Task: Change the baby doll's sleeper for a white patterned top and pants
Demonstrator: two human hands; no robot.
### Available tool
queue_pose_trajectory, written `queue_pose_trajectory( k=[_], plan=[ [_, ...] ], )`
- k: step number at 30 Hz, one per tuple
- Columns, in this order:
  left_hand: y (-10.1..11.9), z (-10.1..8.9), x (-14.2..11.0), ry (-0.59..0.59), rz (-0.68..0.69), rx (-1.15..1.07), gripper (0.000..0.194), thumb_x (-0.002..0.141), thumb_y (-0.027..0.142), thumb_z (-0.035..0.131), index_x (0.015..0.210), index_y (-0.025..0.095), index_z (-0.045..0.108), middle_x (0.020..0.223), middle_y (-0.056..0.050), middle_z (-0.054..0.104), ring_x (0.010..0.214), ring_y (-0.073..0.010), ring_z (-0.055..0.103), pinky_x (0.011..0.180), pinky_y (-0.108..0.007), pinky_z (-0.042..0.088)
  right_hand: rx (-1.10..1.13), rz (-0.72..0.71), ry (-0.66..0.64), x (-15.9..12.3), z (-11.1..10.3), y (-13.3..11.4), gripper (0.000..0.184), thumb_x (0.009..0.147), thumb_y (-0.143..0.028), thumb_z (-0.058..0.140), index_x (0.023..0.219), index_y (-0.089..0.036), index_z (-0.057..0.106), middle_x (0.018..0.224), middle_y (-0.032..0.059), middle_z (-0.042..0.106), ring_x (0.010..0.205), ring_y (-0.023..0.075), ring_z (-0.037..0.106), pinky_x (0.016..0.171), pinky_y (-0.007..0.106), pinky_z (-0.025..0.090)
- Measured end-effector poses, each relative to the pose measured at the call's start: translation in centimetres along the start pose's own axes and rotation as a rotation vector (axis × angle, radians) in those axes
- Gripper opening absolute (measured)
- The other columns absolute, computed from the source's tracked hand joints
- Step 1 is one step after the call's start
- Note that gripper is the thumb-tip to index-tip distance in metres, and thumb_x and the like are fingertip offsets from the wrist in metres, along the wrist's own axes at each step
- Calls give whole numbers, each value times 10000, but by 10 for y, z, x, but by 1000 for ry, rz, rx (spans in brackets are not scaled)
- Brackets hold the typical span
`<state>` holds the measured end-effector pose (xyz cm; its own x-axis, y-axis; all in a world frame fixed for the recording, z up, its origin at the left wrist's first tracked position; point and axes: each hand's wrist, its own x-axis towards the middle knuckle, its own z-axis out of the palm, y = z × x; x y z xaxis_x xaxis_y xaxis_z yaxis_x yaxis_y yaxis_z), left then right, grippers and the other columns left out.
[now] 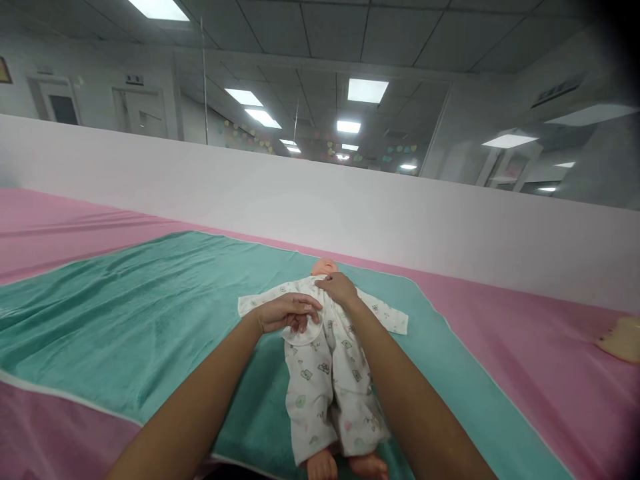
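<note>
A baby doll point(325, 267) lies on its back, with its head at the far end and its bare feet towards me. It wears a white printed romper point(310, 387), its sleeves spread out to both sides. My left hand point(293, 312) rests over the left side of the doll's chest, fingers apart and loosely bent, above a rounded white flap of cloth. At the neckline, my right hand point(340, 288) has its fingertips pinched on the romper just below the doll's chin. My right forearm hides part of the romper's right side.
Under the doll is a creased teal blanket point(150, 313) on a pink padded surface point(500, 333). Behind it runs a low white wall point(300, 200) topped by glass. A beige object point(620, 339) sits at the far right edge, partly cut off.
</note>
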<state>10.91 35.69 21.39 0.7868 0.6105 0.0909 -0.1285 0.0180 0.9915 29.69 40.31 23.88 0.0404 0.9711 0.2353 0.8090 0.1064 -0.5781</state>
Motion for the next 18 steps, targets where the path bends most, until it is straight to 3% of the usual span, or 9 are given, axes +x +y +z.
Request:
queue_pose_trajectory(
  k=[4,7,10,12,15,18],
  plan=[
    [6,1,-5,-54,-23,97,296,769,357,617,952,127,586,654,-6,547,436,-70,478,423,-204,373,26,-4,76,-5,6,9,281,716,-414,477,544,-195,441,531,-39,468,511,103,414,484,234,239],
    [8,-1,-16,58,-48,259,209,785,348,578,819,143,548,593,20,497,473,-84,468,480,-219,376,29,14,217,-14,9,15,224,759,-374,415,627,-202,472,628,-26,530,597,120,450,517,233,249],
    [2,-1,-31,202,-149,513,153,735,279,587,801,155,526,673,9,525,603,-116,504,558,-229,392,7,17,311,-22,10,15,191,779,-348,410,665,-211,481,665,-21,561,617,128,458,533,238,245],
    [-5,2,-40,249,-196,684,233,676,217,599,894,168,531,776,2,547,687,-133,513,602,-232,395,-7,16,275,-25,8,13,204,791,-375,423,678,-216,483,664,-22,566,607,131,459,538,242,241],
    [-17,12,-44,320,-153,887,406,643,184,591,1035,192,486,924,-13,534,798,-154,513,662,-237,393,-35,0,202,-26,5,10,305,776,-511,455,693,-219,487,674,-15,571,618,142,467,551,245,239],
    [-29,23,-37,418,-104,1145,215,690,203,548,899,176,503,917,-28,524,835,-172,498,686,-246,369,-61,-47,173,-27,4,11,312,753,-518,488,680,-215,485,681,-15,567,623,142,463,556,244,226]
  ],
)
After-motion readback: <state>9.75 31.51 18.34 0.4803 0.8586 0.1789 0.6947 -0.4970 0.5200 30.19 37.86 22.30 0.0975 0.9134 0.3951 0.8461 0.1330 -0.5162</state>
